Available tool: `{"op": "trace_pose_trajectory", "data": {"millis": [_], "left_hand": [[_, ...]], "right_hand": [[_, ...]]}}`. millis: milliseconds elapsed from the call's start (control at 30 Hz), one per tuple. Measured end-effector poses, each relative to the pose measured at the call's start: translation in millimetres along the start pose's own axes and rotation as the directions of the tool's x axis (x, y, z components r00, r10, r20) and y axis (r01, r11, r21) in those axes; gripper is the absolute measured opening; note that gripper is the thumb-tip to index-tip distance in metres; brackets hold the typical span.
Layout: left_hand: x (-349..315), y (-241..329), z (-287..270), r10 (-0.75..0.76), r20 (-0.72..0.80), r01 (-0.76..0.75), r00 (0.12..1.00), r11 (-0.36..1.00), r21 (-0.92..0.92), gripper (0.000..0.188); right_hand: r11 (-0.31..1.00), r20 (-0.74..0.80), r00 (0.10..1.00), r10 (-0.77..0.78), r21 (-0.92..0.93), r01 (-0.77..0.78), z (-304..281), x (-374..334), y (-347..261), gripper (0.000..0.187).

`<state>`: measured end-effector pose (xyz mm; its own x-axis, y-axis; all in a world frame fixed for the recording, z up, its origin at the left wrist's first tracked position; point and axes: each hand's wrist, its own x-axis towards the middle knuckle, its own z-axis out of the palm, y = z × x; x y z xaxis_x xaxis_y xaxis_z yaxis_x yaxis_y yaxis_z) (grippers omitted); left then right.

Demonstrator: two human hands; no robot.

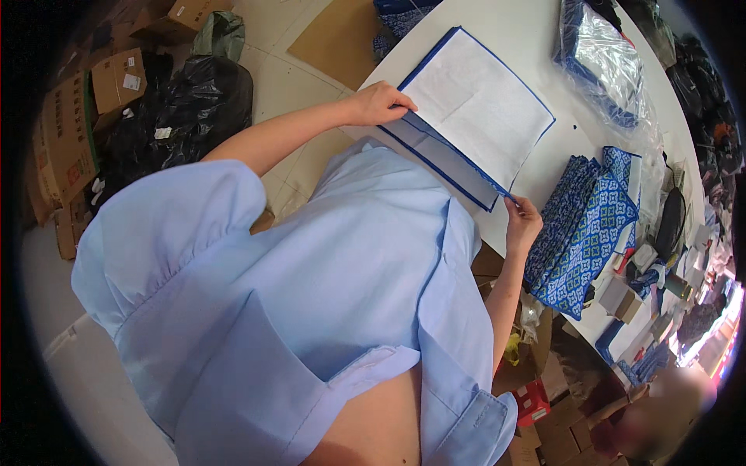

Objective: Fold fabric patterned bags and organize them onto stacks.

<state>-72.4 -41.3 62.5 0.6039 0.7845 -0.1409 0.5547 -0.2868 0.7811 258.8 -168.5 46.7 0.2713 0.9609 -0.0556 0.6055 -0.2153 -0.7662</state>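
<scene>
A flat, folded fabric piece (486,97), white with dark blue edging, lies on the white table (536,31) in front of me. Its near edge is lifted, so a gap shows between the upper layer and a layer beneath. My left hand (379,104) pinches the near left corner of the upper layer between thumb and fingers. At the near right corner, my right hand (524,225) is closed on the blue edging. Just right of that hand sits a stack of folded blue patterned fabric (579,233).
Blue-edged pieces in see-through plastic (602,70) lie at the table's far right. Small boxes (620,299) and oddments crowd the right side. Black plastic bags (206,97) and cardboard boxes (58,140) stand on the floor at left. A blurred person (660,412) is at lower right.
</scene>
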Motion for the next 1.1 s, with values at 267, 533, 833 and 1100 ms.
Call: {"op": "trace_pose_trajectory", "data": {"millis": [267,533,833,1100], "left_hand": [[28,-6,-6,-0.128,-0.149,0.132,0.981,0.991,0.017,0.015],[39,-28,-9,0.092,-0.180,-0.086,0.979,0.996,0.036,0.014],[30,-38,6,-0.215,-0.064,0.158,0.974,0.860,-0.485,0.012],[31,-42,18,-0.251,-0.185,0.171,0.950,0.916,-0.364,0.012]], "right_hand": [[0.745,0.288,0.942,0.175,0.586,-0.317,-5,21,27,0.012],[0.398,0.550,0.742,0.384,0.626,-0.671,-10,33,18,0.014],[0.470,0.551,0.682,0.482,0.495,-0.731,-8,30,20,0.018],[0.996,-0.203,0.975,0.086,-0.010,-0.089,22,25,-6,0.013]]}}
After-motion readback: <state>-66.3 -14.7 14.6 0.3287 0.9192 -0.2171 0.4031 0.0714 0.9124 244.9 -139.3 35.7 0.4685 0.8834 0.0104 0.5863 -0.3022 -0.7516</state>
